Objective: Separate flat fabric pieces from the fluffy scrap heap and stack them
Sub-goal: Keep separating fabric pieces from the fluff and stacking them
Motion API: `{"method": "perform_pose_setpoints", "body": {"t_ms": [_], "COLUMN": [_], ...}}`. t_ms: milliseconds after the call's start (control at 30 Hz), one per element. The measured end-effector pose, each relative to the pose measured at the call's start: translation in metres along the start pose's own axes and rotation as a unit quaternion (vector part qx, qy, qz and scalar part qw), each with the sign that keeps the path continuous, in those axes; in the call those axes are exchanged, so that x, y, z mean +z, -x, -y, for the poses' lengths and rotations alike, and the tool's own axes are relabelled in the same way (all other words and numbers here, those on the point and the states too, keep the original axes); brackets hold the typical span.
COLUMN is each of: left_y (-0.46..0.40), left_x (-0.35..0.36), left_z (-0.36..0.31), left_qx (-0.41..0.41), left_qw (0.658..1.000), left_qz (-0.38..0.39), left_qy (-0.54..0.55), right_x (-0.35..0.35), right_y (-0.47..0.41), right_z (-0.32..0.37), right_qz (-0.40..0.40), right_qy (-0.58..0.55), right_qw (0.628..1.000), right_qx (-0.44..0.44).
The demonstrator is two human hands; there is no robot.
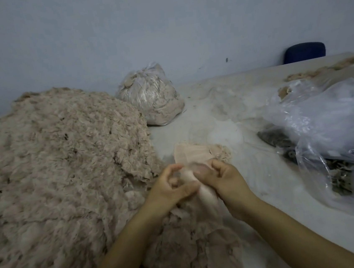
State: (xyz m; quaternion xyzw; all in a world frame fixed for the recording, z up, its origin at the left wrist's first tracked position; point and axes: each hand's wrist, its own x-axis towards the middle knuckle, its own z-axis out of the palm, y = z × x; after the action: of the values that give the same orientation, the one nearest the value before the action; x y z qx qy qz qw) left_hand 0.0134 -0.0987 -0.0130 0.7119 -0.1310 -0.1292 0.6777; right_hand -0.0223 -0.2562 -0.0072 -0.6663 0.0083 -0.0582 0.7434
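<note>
Both hands are busy here: left hand (pixel 170 186) and right hand (pixel 218 177) each pinch a pale fabric piece (pixel 201 188) with curled fingers, right at the edge of the huge fluffy scrap heap (pixel 60 159) on the worktop (pixel 224 115), just short of a small flat stack (pixel 192 155).

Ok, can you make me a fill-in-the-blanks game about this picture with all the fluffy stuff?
1. The left hand and the right hand both hold one pale fabric piece, so ____ hands grip it.
2. The big fluffy scrap heap lies on the person's ____ side.
3. The tied bag by the wall is made of clear ____.
4. The chair back behind the table is dark ____.

Missing words: two; left; plastic; blue
</note>
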Motion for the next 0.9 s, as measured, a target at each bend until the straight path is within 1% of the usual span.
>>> {"method": "perform_pose_setpoints", "body": {"t_ms": [33,67,100,167,233,300,367,500,567,633,667,700,733,767,800,833,867,900], "left_y": [0.001,0.0,-0.003,-0.018,-0.039,-0.059,-0.078,-0.099,-0.101,-0.093,-0.085,-0.076,-0.065,-0.051,-0.038,-0.026,-0.017,-0.009], "left_x": [-0.002,-0.003,-0.004,-0.007,-0.012,-0.013,-0.011,-0.003,-0.001,-0.003,-0.007,-0.012,-0.018,-0.022,-0.027,-0.031,-0.035,-0.038], "left_z": [0.001,0.002,0.0,-0.008,-0.018,-0.025,-0.024,-0.011,-0.003,0.002,0.004,0.006,0.007,0.006,0.004,0.001,-0.001,-0.002], "left_qx": [-0.014,-0.014,-0.01,0.007,0.029,0.034,0.042,0.052,0.062,0.079,0.078,0.059,0.026,-0.011,-0.033,-0.033,-0.027,-0.024], "left_qw": [1.0,1.0,0.998,0.983,0.973,0.974,0.976,0.974,0.963,0.939,0.933,0.941,0.959,0.971,0.965,0.942,0.911,0.878], "left_qz": [0.015,0.011,-0.011,-0.084,-0.142,-0.187,-0.21,-0.206,-0.228,-0.283,-0.29,-0.253,-0.168,-0.051,0.071,0.178,0.263,0.323], "left_qy": [-0.004,0.014,0.062,0.163,0.178,0.119,0.043,-0.078,-0.13,-0.177,-0.2,-0.218,-0.228,-0.232,-0.25,-0.282,-0.317,-0.352], "right_x": [0.001,0.002,0.002,0.0,-0.006,-0.014,-0.022,-0.031,-0.035,-0.036,-0.034,-0.03,-0.025,-0.019,-0.014,-0.009,-0.005,-0.001], "right_y": [-0.004,-0.009,-0.015,-0.028,-0.041,-0.055,-0.066,-0.073,-0.068,-0.053,-0.042,-0.03,-0.017,-0.005,0.006,0.015,0.021,0.026], "right_z": [0.005,0.009,0.013,0.017,0.019,0.016,0.01,-0.007,-0.014,-0.02,-0.025,-0.03,-0.036,-0.041,-0.046,-0.051,-0.055,-0.059], "right_qz": [-0.012,-0.025,-0.043,-0.088,-0.13,-0.169,-0.204,-0.254,-0.274,-0.284,-0.276,-0.252,-0.212,-0.157,-0.091,-0.019,0.053,0.115], "right_qy": [-0.035,-0.052,-0.051,-0.025,0.027,0.107,0.174,0.268,0.274,0.241,0.228,0.222,0.221,0.223,0.232,0.251,0.279,0.31], "right_qw": [0.999,0.998,0.998,0.996,0.991,0.979,0.962,0.929,0.922,0.927,0.931,0.936,0.944,0.952,0.957,0.956,0.947,0.934], "right_qx": [0.01,0.016,0.016,-0.007,-0.031,-0.044,-0.047,-0.011,-0.004,-0.043,-0.074,-0.103,-0.126,-0.141,-0.149,-0.153,-0.148,-0.132]}}
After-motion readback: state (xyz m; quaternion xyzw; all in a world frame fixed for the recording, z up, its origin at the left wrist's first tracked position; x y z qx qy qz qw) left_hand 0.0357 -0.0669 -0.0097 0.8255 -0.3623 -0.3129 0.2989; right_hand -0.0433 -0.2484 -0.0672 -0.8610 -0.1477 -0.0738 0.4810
